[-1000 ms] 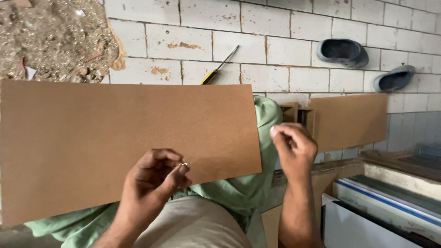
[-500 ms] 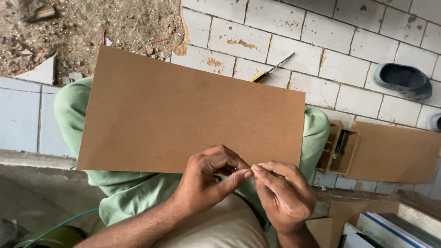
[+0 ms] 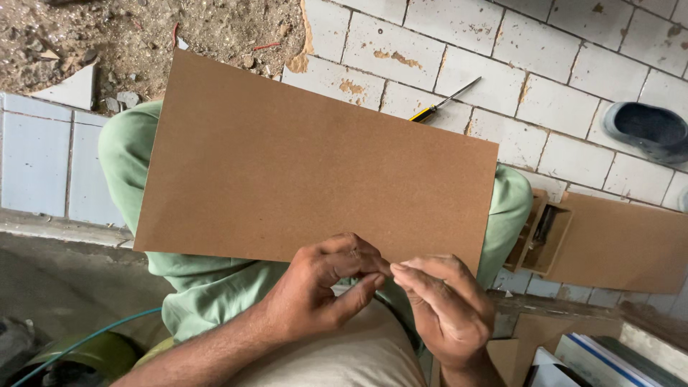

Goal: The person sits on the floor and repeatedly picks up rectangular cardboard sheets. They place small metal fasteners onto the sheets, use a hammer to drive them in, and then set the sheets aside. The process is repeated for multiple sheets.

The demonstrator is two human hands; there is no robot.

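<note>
The left hand (image 3: 322, 287) and right hand (image 3: 441, 304) are meeting low in view, fingers curled, thumb and fingertips pinching together where the two hands are touching, forearms angling up from below.

The light is soft and even, like daylight on a cloudy day. Nothing is very bright and nothing is very dark. The brown board (image 3: 315, 179) looks flat and smooth in colour, with no shine on it. A faint shadow sits under its near edge, where the left hand (image 3: 322, 287) and the right hand (image 3: 444, 308) meet. The white tiles (image 3: 566, 93) have no glare. The picture is sharp in the middle. The bottom left corner is darker and a bit blurry.
</note>
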